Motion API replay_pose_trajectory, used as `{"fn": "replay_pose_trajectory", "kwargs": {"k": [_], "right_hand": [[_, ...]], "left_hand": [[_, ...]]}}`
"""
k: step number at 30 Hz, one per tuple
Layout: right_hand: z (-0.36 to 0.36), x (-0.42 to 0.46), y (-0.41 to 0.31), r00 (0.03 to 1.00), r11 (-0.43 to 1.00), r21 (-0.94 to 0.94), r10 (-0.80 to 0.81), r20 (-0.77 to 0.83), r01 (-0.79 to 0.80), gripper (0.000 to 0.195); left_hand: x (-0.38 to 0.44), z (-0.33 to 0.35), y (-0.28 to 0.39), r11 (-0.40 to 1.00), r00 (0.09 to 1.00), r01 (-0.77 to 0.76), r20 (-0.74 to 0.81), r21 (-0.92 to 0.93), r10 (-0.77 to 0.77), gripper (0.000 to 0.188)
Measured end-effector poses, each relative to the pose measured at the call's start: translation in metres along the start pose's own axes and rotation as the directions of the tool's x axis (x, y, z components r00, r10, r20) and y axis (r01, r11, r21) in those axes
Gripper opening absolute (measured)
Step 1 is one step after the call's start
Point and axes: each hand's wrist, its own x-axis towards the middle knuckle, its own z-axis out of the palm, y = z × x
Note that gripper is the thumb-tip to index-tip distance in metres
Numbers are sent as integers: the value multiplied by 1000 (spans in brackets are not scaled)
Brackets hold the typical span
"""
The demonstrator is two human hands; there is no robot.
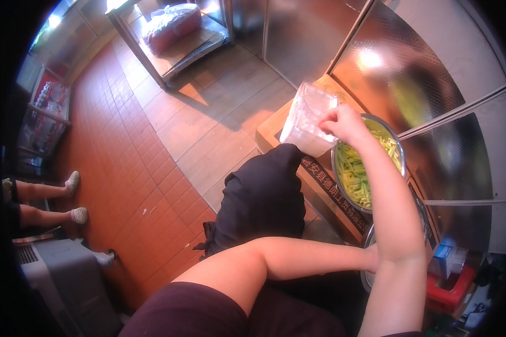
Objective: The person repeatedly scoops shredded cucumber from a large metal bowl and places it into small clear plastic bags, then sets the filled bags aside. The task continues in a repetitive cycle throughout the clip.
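My right hand [343, 124] reaches over a clear plastic container [310, 120], its thumb and fingertips drawn together inside the near rim; whether they pinch anything is unclear. The container stands on a cardboard box [333, 187]. Beside it, partly beneath my right forearm, is a round metal bowl [404, 162] of cut green vegetable sticks [354, 177]. My left arm crosses from the left towards a second metal bowl [367, 283]. Only the wrist end of my left hand [371, 256] shows; its fingers are hidden behind my right arm.
Metal-faced panels [409, 71] rise along the right. A red plastic crate [449, 295] stands at lower right. A low table [173, 69] bears a wrapped bundle. Another person's legs [46, 217] are at far left, above a grey appliance [74, 274]. Dark cloth covers my knee [263, 198].
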Motion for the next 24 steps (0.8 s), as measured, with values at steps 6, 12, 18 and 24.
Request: {"fn": "replay_pose_trajectory", "kwargs": {"k": [6, 12, 18, 24], "right_hand": [[7, 2, -5, 996, 978, -191, -86, -22, 80, 21], [29, 16, 19, 992, 997, 81, -10, -127, 20, 26], [-4, -37, 36, 784, 812, 360, -181, -593, 460, 21], [-92, -241, 83, 560, 880, -288, -465, -686, 377, 10]], "left_hand": [[-8, 0, -8, 999, 999, 39, -10, -1, -39, 19], [-13, -2, -13, 999, 998, 53, -19, -13, -53, 20], [2, -11, -27, 965, 950, -262, -179, -13, 255, 21], [-3, -59, 54, 688, 947, 73, -167, -722, -276, 57]]}}
